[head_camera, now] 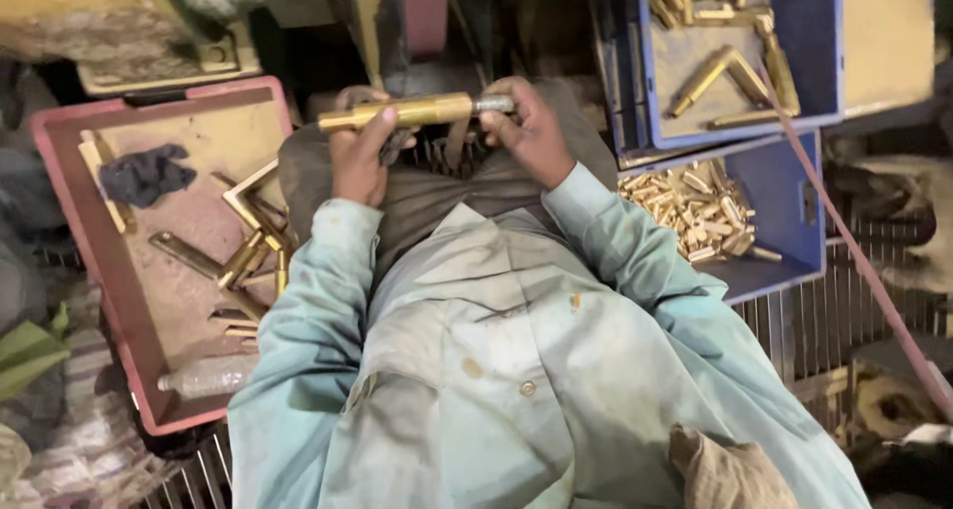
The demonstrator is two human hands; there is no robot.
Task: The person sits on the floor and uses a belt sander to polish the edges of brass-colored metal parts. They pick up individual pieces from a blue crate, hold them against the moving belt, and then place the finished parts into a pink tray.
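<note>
Step in hand: I read this as fitting or turning the steel end piece [493,103] at the tip of the brass rod [402,113], both hands working over the lap.
Left hand [357,156]: closed around the rod's left half, thumb up over the barrel.
Right hand [528,132]: fingers pinched narrow on the grey steel end at the rod's 3 o'clock tip.
Rod position: upper centre of view, held clear of the knees, between the red tray [60,221] at 9 o'clock and the blue crates at 2 o'clock.
Long axis: near horizontal, running 9 to 3, right end tilted slightly higher; steel tip points toward 3 o'clock.
Next move, my judgement: left grip must hold the barrel firm while the right fingers work the tip; a slip would let the rod roll.
Red tray: loose brass angle pieces [248,236], a dark rag [144,174], a clear plastic bottle [204,376] near its 6 o'clock edge.
Upper blue crate [819,62]: long brass fittings.
Lower blue crate [784,236]: heap of small brass parts [695,211].
Grip detail: whether the tip is threaded, I cannot tell.
</note>
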